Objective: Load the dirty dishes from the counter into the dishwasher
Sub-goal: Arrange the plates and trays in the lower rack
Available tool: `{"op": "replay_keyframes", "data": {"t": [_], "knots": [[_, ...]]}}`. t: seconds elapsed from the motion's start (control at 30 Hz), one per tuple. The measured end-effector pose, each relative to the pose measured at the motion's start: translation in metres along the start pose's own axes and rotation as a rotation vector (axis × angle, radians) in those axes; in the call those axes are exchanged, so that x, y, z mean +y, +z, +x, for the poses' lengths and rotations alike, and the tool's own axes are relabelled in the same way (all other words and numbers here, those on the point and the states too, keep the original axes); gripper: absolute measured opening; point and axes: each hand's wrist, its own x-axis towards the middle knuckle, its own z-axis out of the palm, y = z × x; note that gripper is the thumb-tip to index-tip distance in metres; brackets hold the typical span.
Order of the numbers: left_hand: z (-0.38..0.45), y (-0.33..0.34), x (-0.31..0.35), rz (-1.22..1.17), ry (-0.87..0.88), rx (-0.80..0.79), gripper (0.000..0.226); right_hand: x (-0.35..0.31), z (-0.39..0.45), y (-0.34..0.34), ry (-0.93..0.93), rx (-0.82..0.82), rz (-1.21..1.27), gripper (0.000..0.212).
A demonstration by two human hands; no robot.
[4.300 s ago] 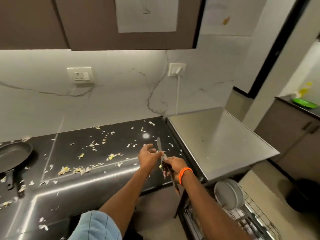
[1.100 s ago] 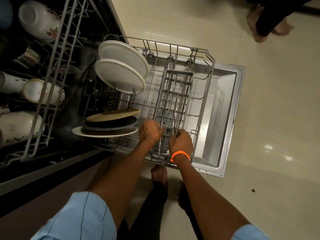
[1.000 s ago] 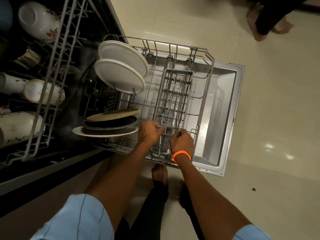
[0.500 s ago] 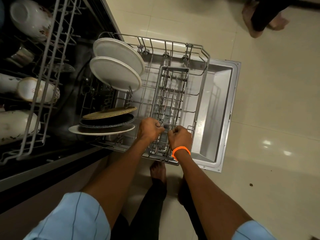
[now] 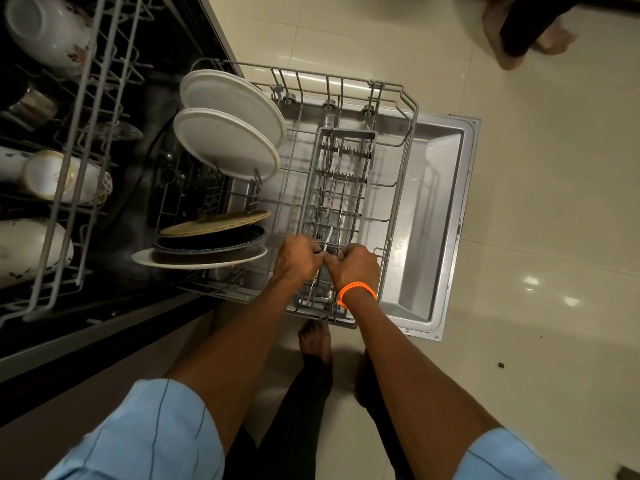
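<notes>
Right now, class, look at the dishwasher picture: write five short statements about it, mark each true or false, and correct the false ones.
1. Both hands meet over the cutlery basket. True.
2. The left hand is lifting a white plate. False: it pinches a thin metal utensil together with the right hand.
3. An orange band circles the right wrist. True.
4. The lower rack is pushed fully inside. False: it is pulled out over the open door.
5. Two white plates stand tilted in the lower rack. True.
</notes>
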Motion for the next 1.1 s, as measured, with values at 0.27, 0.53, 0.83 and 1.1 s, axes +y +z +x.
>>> {"op": "replay_keyframes", "data": {"t": [0.27,0.53,0.83,1.1], "knots": [[-0.007,0.0,0.006,0.028,0.032,0.042,0.028,0.002,0.002,0.0,0.068,-0.029,0.075,0.022],[-0.011,-0.006,-0.002,-0.031,0.005,0.08,0.021,0.002,0.002,0.004,0.075,-0.054,0.094,0.021],[-0.006,-0.015,-0.002,0.025,0.062,0.072,0.019,-0.006,0.002,0.013,0.055,-0.039,0.066,0.015],[-0.007,-0.007,-0.004,-0.016,0.06,0.028,0.018,-0.001,0.007,0.012,0.017,-0.044,0.024,0.009]]}}
